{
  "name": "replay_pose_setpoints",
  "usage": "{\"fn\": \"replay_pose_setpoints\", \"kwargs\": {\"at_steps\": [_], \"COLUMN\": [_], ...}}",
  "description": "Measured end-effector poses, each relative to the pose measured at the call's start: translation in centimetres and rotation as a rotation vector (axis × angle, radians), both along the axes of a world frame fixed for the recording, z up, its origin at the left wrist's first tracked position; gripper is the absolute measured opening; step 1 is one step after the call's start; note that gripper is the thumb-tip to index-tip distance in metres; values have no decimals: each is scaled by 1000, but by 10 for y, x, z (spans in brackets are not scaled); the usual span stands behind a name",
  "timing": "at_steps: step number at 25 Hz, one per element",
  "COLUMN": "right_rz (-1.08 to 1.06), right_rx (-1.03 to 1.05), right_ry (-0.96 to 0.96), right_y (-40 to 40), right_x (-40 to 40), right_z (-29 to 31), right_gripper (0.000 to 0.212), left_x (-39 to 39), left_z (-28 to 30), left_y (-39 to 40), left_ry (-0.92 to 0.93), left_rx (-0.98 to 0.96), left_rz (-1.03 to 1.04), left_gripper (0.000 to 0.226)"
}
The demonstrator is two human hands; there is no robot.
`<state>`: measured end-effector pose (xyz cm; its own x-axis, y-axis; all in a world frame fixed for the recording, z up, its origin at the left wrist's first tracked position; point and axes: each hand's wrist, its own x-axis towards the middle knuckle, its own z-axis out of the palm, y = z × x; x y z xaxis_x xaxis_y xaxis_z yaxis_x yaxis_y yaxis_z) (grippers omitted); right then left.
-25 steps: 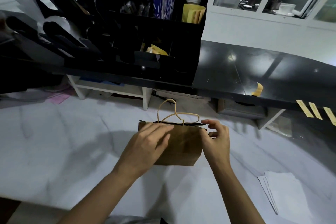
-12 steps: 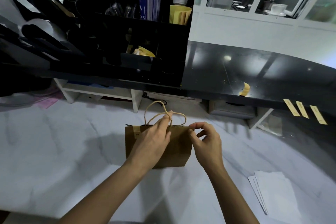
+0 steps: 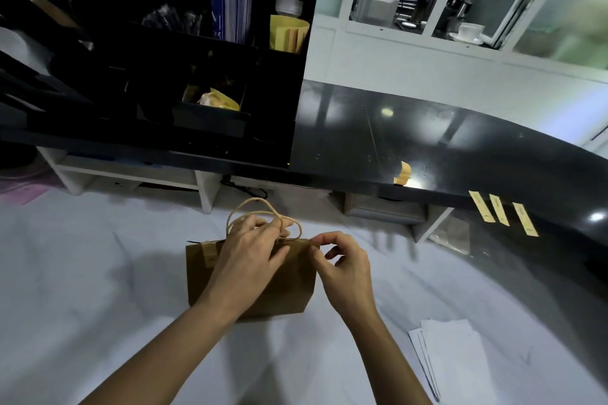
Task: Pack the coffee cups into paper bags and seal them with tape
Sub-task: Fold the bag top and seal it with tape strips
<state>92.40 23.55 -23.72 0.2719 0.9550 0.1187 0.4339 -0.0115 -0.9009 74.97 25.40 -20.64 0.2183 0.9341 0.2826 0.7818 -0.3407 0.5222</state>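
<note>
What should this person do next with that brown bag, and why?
Probably take one of the tape strips hanging from the black counter edge. The paper bag shows one tape piece near its left corner only, while the left hand and right hand hold the top closed.

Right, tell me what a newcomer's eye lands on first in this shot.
First, the brown paper bag with twine handles standing on the white marble-look counter, a tan tape strip folded over its top left edge. The left hand rests on the bag's top by the handles, while the right hand pinches its top right corner. Behind, three tan tape strips hang from the glossy black shelf's edge.
</note>
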Motion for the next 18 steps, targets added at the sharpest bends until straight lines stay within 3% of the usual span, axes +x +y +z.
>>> {"fn": "replay_pose_setpoints", "kwargs": {"at_steps": [8,10,14,16,18], "right_rz": [68,-67,-459,-503,-482], "right_rx": [-37,-55,-275,-354,-395], "right_ry": [101,214,660,813,844], "right_y": [14,27,74,91,101], "right_x": [16,32,93,118,130], "right_z": [15,24,46,53,57], "right_gripper": [10,23,44,48,52], "left_x": [4,4,3,3,3], "left_z": [-13,-16,-19,-18,-17], "left_y": [2,3,2,1,0], "left_ry": [-153,-161,-168,-176,-181], "left_rx": [-67,-55,-56,-52,-46], "left_rz": [34,35,50,48,40], "left_gripper": [38,38,35,36,36]}}
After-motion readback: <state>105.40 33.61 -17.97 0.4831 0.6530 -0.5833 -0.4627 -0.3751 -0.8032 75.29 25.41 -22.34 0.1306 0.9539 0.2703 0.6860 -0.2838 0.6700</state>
